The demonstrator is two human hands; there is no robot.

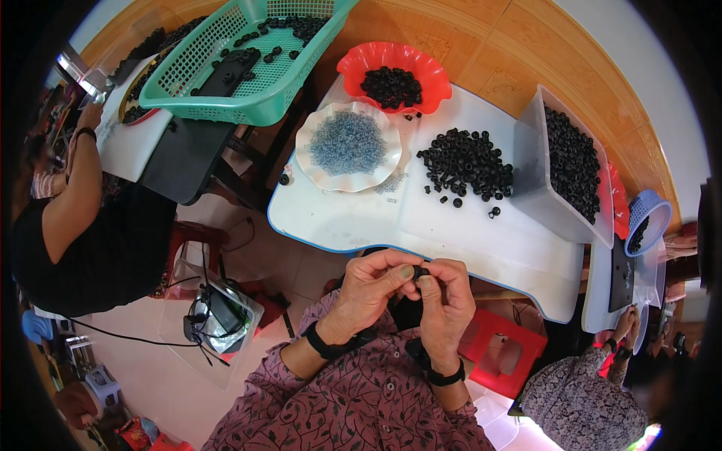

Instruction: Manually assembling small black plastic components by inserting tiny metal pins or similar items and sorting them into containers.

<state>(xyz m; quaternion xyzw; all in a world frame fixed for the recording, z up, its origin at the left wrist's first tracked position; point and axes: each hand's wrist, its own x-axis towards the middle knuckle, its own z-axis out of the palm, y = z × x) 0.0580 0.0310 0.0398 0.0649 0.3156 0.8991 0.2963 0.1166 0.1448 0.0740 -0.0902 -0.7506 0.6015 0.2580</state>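
Close in front of my body, just off the table's near edge, my left hand (366, 296) and my right hand (445, 307) meet at the fingertips. Thumbs and fingers of both pinch a small black round part (420, 271); its details are mostly covered. Beyond them, on the white blue-edged table (353, 225), a heap of similar black parts (466, 165) lies loose. To its left stands a white wavy-rimmed dish (312, 169) of tiny translucent grey-blue pieces (347, 143). A red wavy-rimmed bowl (432, 75) behind it holds more black parts.
A clear plastic bin (535, 173) full of black parts stands at the table's right. Left of the table is a green basket (248, 113). Co-workers sit at left (83, 233) and lower right (583, 398). A red stool (508, 346) stands behind my right arm.
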